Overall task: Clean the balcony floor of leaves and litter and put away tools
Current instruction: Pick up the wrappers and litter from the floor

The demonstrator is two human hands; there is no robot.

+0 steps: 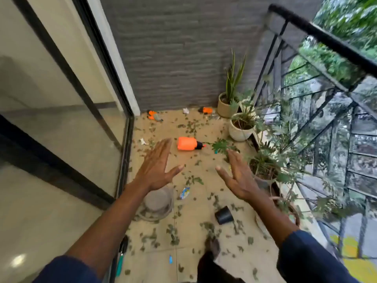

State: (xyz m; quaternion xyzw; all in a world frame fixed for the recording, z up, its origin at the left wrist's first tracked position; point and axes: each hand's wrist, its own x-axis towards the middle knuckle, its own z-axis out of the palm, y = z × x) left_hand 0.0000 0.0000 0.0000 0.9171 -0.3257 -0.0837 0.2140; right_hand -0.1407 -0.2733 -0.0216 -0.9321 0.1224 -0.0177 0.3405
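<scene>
Head view: both arms reach forward over the balcony floor (206, 172), and neither holds anything. The left hand (157, 168) is spread flat, with its fingers straight toward 12 o'clock and its thumb out toward 3. The right hand (237, 176) mirrors it, fingers straight and thumb toward 9, with bare tile between the two.

Green leaves (192, 179) lie scattered over the whole tiled floor. An orange spray bottle (186, 144) lies on its side just past the left fingertips, at 1 o'clock from them, its nozzle pointing to 3. A blue-and-white wrapper (184, 193) lies on the tile between the wrists. At 8 o'clock from it, partly under the left wrist, sits a grey round pot (158, 203). At 4 o'clock from the wrapper, a small black pot (224, 215) lies tipped over.

A teal-handled tool (121, 254) lies by the glass door (61, 109) at 7 o'clock in the frame. Against the far wall lie an orange-and-grey object (154, 115), a white paper scrap (185, 110) and a second orange object (206, 110), all too blurred to name. Potted plants (238, 129) stand along the railing (326, 37), from 1 to 4 o'clock.
</scene>
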